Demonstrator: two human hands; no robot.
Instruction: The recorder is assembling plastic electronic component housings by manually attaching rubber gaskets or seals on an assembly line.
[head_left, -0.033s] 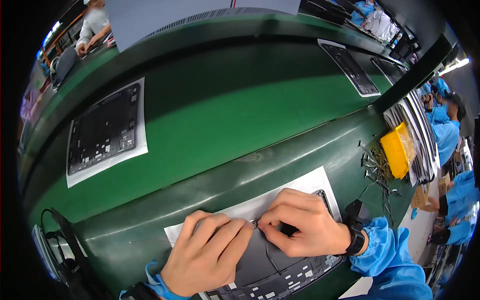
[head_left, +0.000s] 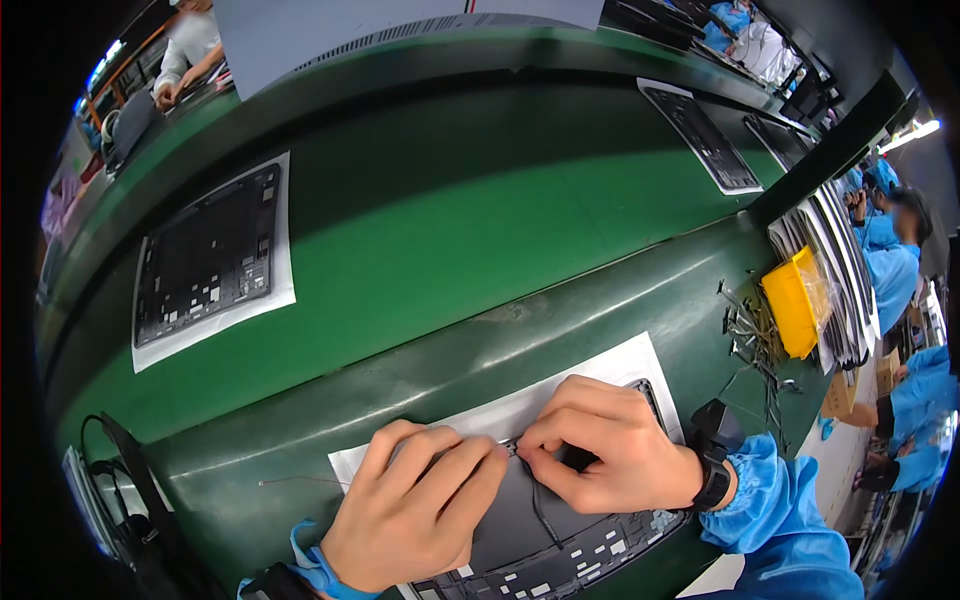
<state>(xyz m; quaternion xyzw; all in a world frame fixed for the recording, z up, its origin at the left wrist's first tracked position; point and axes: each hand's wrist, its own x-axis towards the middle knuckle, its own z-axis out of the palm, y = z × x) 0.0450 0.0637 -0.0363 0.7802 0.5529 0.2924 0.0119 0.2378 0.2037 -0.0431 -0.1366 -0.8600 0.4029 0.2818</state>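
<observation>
Before me a black tablet-like housing (head_left: 500, 530) with many small pale patches lies on a white sheet (head_left: 620, 365). My left hand (head_left: 415, 500) rests over its left part, fingers bent and drawn together, tips near the housing's upper edge. Right beside those tips, my right hand (head_left: 610, 445) pinches with thumb and forefinger at a small part too tiny to make out. A thin black cable (head_left: 543, 515) runs from below the right fingertips down across the housing. A fine reddish wire (head_left: 300, 482) sticks out left from under my left hand.
Similar housings lie on the green bench: one at left (head_left: 215, 260), one at far right (head_left: 700, 135). On the right are a heap of loose cables (head_left: 755, 340), a yellow bin (head_left: 790, 305) and stacked sheets (head_left: 840, 270). Co-workers in blue (head_left: 890, 260) stand beyond.
</observation>
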